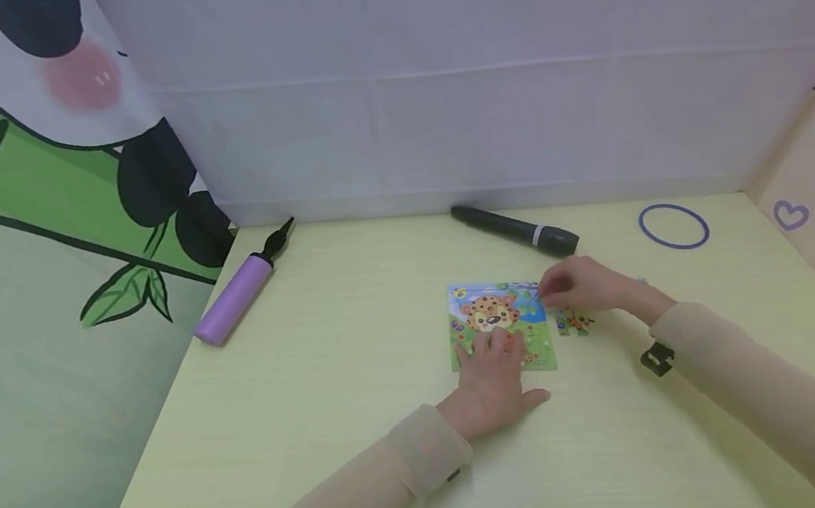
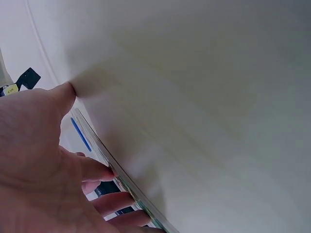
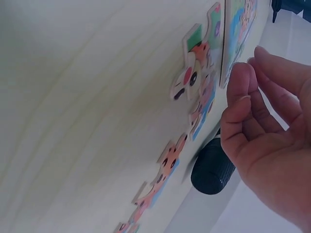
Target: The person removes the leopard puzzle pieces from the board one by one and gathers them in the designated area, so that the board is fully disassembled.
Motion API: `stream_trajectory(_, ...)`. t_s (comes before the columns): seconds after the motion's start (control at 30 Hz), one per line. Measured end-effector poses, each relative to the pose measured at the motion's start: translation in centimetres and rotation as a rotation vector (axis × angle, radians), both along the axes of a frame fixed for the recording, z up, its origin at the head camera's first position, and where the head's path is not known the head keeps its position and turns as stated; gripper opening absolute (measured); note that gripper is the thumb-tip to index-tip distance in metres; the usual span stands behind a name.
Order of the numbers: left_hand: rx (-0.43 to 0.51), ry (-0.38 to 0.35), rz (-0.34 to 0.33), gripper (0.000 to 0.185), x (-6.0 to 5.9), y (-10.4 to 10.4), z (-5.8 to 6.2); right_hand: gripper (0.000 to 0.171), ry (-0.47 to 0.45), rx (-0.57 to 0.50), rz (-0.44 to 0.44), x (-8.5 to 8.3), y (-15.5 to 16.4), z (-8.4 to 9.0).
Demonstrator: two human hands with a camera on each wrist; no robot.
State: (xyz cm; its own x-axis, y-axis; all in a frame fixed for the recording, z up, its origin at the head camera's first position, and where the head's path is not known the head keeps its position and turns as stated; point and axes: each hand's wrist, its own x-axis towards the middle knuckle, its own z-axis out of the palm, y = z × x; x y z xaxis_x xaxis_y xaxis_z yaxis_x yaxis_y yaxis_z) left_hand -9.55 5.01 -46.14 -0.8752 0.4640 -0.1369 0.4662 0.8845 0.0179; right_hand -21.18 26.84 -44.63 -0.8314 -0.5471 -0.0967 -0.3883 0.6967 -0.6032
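Pale tabletop (image 1: 307, 433): left hand (image 1: 492, 387) touches leopard jigsaw (image 1: 493, 311), fingers spread; at its two o'clock, right hand (image 1: 586, 284), fingers narrow, hold unclear.

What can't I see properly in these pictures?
Head view: part of the leopard board, under the left hand.
Head view: some puzzle pieces, behind the right hand.
Right wrist view: lowest piece, cut off by the bottom edge.
Right wrist view: whether that hand pinches anything; fingers hide it.

Diffuse light casts soft, blurry-edged shadows across the table (image 1: 316, 382).
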Motion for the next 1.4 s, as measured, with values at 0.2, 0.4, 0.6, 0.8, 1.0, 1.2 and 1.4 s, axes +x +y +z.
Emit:
stream_trajectory(0.2,0.004,-0.002,0.014,0.088,0.0,0.0,0.0,0.012,0.016,-0.025,0.026,-0.1,-1.3,0.1)
stream_trajectory(0.4,-0.001,0.025,0.014,0.087,0.0,0.1,-0.4,0.011,0.068,-0.021,0.047,-0.2,-2.3,0.0)
stream_trajectory(0.6,-0.019,0.022,0.021,0.088,0.0,0.1,-0.6,0.010,0.056,-0.038,0.061,-0.6,-3.1,-0.3)
stream_trajectory(0.8,-0.090,-0.008,0.099,0.089,0.1,0.3,-0.6,0.009,0.025,-0.060,0.068,-0.7,-4.0,-0.5)
stream_trajectory(1.0,-0.105,-0.013,0.143,0.089,0.3,0.3,-0.3,0.008,0.016,-0.044,0.050,-0.9,-4.2,-0.9)
stream_trajectory(1.2,-0.088,-0.020,0.139,0.088,0.4,0.3,-0.4,0.008,0.006,-0.039,0.043,-1.0,-4.4,-0.9)
stream_trajectory(1.4,-0.069,-0.033,0.161,0.088,0.5,0.3,-0.6,0.013,-0.004,-0.035,0.049,-1.0,-4.6,-1.0)
